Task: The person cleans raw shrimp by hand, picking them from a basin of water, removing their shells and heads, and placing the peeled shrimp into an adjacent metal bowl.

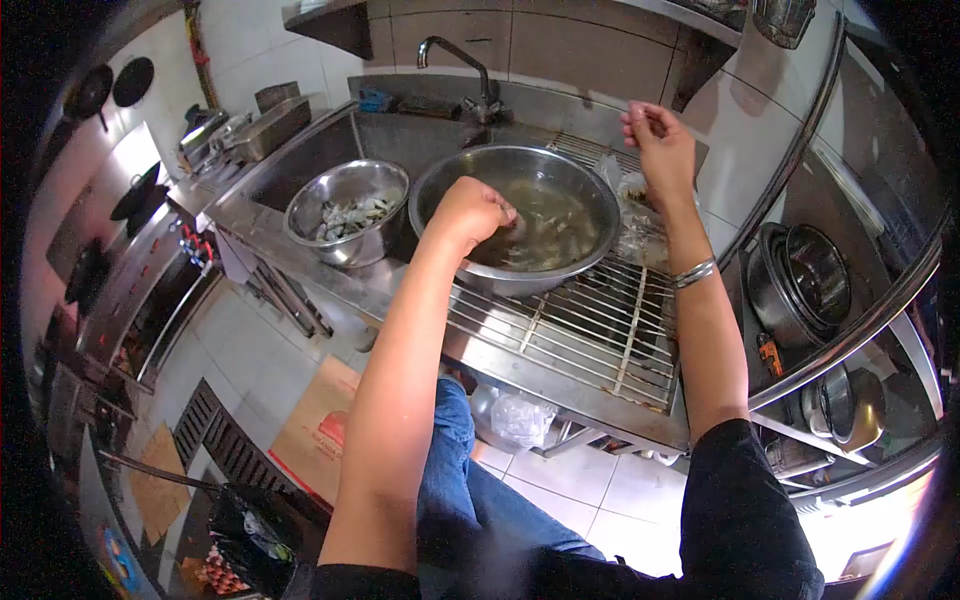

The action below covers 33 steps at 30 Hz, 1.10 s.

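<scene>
My left hand [472,213] is over the near-left side of a large steel bowl [424,190], fingers pinched together. A small piece may be at its fingertips; I cannot make it out. Cloudy water [535,205] fills much of this bowl, with pale greyish pieces [560,235] in it. My right hand [660,145] is raised beyond the bowl's right rim, fingers curled in towards the thumb; whether anything is between them is hidden. Left of the large bowl stands a smaller steel bowl [362,248] holding whitish and dark grey pieces [352,216].
Behind the bowls is a steel sink [300,165] with a curved faucet [485,75]. A metal rack [580,335] extends under and in front of the large bowl. Clear plastic bags [640,235] lie near my right wrist. Stacked pots [790,280] stand on the right-hand shelf.
</scene>
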Available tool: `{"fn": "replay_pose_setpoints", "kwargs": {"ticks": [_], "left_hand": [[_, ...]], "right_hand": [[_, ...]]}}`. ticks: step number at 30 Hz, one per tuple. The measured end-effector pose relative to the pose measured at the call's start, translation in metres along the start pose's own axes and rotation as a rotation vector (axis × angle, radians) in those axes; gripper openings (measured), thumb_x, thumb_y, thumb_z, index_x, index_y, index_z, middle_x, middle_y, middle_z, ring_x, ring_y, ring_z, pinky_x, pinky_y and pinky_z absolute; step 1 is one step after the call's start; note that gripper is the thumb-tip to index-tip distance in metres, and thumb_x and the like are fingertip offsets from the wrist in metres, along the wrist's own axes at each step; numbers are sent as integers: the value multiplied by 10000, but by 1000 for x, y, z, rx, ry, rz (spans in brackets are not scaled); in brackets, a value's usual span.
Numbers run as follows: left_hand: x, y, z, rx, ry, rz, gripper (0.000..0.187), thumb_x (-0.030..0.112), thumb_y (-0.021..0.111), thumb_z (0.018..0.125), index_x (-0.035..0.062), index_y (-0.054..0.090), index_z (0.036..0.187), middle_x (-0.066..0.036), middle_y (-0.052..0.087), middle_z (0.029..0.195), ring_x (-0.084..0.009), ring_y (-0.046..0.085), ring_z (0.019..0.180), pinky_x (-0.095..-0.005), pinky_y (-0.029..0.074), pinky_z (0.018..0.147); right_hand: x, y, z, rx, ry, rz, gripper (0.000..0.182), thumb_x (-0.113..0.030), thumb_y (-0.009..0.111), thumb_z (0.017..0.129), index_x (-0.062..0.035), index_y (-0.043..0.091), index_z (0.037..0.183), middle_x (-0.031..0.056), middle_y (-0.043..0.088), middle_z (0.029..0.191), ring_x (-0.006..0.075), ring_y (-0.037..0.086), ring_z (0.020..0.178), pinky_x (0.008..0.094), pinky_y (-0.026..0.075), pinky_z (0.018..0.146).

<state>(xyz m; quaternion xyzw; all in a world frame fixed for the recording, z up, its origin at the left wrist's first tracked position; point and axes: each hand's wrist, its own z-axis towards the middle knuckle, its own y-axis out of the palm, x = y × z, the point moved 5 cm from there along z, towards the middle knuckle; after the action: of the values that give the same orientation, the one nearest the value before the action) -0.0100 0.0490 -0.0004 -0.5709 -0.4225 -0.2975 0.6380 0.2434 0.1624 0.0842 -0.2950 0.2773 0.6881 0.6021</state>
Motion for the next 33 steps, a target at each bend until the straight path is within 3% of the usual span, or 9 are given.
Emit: {"fn": "replay_pose_setpoints", "kwargs": {"ticks": [2, 3, 6, 8, 9, 11, 13, 20, 33], "left_hand": [[-2, 4, 8, 15, 139, -6, 189, 124, 714, 768, 26, 709, 929, -58, 573, 618, -119, 352, 405, -340, 255, 379], [6, -8, 5, 14, 148, 36, 189, 124, 714, 768, 26, 709, 929, -58, 573, 618, -119, 352, 405, -340, 255, 379], [11, -7, -3, -4, 90, 66, 156, 116, 699, 788, -6, 704, 884, -48, 578, 616, -95, 341, 403, -301, 238, 380], [8, -7, 0, -17, 115, -40, 147, 122, 673, 821, -9, 695, 882, -44, 595, 623, -75, 361, 418, -257, 238, 377], [9, -6, -1, -15, 115, -43, 147, 122, 673, 821, -9, 695, 882, -44, 595, 623, -75, 361, 418, -257, 238, 377], [12, -9, -4, 42, 144, -241, 142, 129, 634, 862, 2, 675, 911, -40, 623, 670, -69, 445, 445, -233, 243, 361], [12, -5, -4, 14, 157, -403, 144, 128, 620, 874, 1, 661, 928, -41, 635, 699, -73, 484, 458, -221, 260, 364], [24, -6, -13, -21, 267, -561, 145, 73, 599, 882, -60, 654, 898, -86, 659, 764, -135, 613, 591, -239, 488, 540], [17, -13, -7, 37, 326, -475, 122, 91, 649, 857, -26, 682, 866, -68, 673, 786, -110, 604, 683, -229, 449, 637]], "right_hand": [[6, -30, 6, 165, -48, -672, 402, -396, 652, 825, -102, 650, 1100, 165, 653, 1066, 347, 642, 886, 455, 503, 803], [9, -28, -1, 196, -41, -642, 402, -396, 652, 825, -102, 650, 1100, 165, 653, 1066, 347, 642, 886, 455, 503, 803], [14, -21, -21, -72, 54, -1334, 376, -389, 659, 813, -73, 673, 1017, 148, 672, 989, 319, 651, 844, 420, 502, 761], [-26, 14, -41, 114, -487, -1543, 337, -364, 677, 801, -43, 685, 907, 143, 685, 871, 297, 662, 809, 402, 500, 734], [-33, 25, -42, 113, -490, -1543, 337, -364, 677, 801, -43, 685, 907, 143, 685, 871, 297, 662, 809, 402, 500, 734], [-31, 51, -42, -218, -196, -841, 271, -239, 712, 783, -2, 677, 908, 137, 691, 839, 251, 667, 723, 320, 507, 657], [-44, 82, -61, -362, -93, -613, 282, -276, 739, 743, -9, 664, 793, 156, 659, 726, 296, 658, 690, 380, 509, 652], [-33, 111, -85, -374, -226, -648, 210, -214, 736, 710, -27, 683, 790, 163, 648, 719, 315, 633, 639, 384, 497, 590], [-48, 119, -89, -479, -264, -547, 138, -171, 657, 786, -40, 700, 795, 161, 652, 744, 339, 624, 665, 386, 490, 628]]}}
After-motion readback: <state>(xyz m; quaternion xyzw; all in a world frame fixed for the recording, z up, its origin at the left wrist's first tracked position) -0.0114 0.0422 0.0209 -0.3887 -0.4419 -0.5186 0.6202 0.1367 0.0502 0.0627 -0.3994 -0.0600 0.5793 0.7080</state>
